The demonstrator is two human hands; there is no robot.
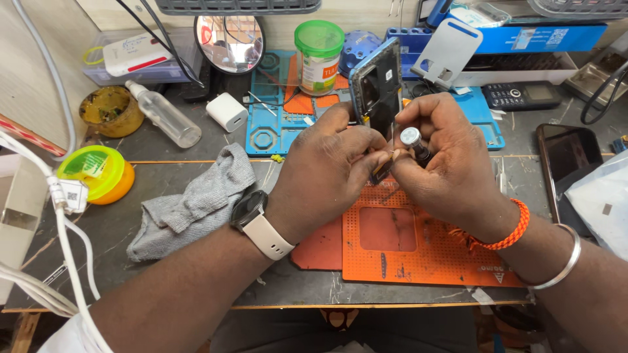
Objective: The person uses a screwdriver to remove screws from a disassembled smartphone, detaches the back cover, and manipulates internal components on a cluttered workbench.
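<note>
— Where's the phone point(378, 85)?
— Right in the middle, up above the orange mat point(418, 245). Standing almost straight up, top end leaning a bit away, bottom end down between both hands.
— Which hand has it?
— Left hand point(333, 167), closed tight around the bottom part. Fingers wrapped on the near edge, so the long side runs up and away from the grip.
— And the other hand?
— Right hand point(445, 160), just beside, touching the left one at the fingertips. Pinched shut on a small screwdriver point(413, 140) with a round silver cap. Tip pointing down and left, toward the bottom of the phone. Tip itself hidden behind fingers, so can't tell what it touches.
— Nearer hand to the bottom end?
— Both right there. Left holds, right pokes.
— How does the phone look?
— Back cover off. Dark inside, blue rim around, shiny bits near the top.
</note>
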